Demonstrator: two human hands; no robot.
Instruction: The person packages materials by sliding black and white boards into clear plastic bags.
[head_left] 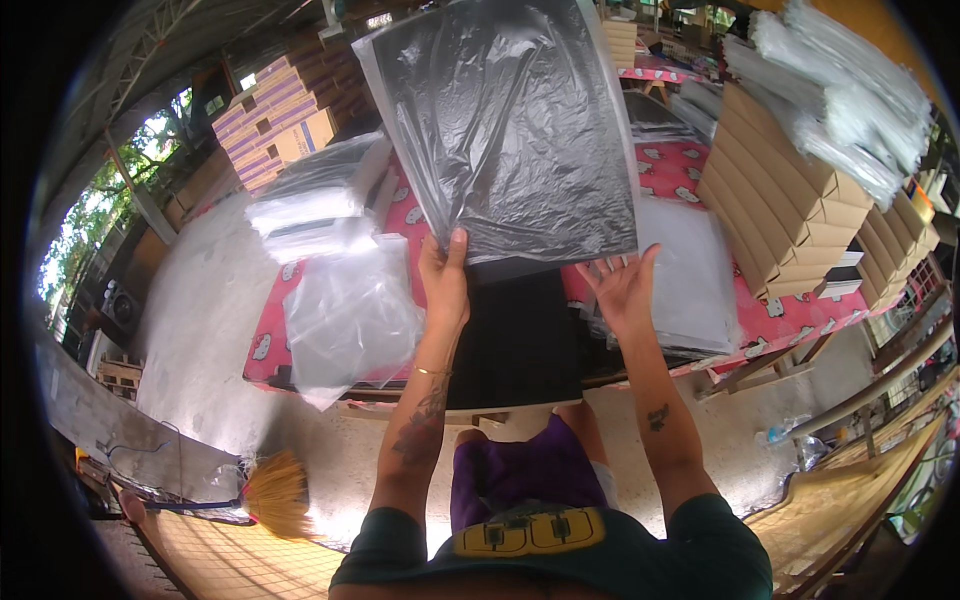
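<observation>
A large flat black sheet in a clear plastic sleeve [510,130] is raised and tilted in front of me. My left hand [445,275] grips its lower left corner, thumb on the front and fingers behind. By the lower right corner, my right hand [622,290] is open, palm up and fingers spread; the fingertips are at the sleeve's bottom edge, and I cannot tell if they touch it. A bare black sheet [515,340] lies on the table below. Loose clear plastic sleeves [350,310] lie left of my left hand, and a stack of clear sleeves [685,275] is beyond my right.
The table has a pink patterned cover [270,335]. Wrapped black sheets [325,185] are piled at its left. Brown folded cartons [775,195] stand at the right, with bundled plastic [850,90] on top. Cardboard boxes [290,110] rise behind. A broom [275,495] lies at lower left.
</observation>
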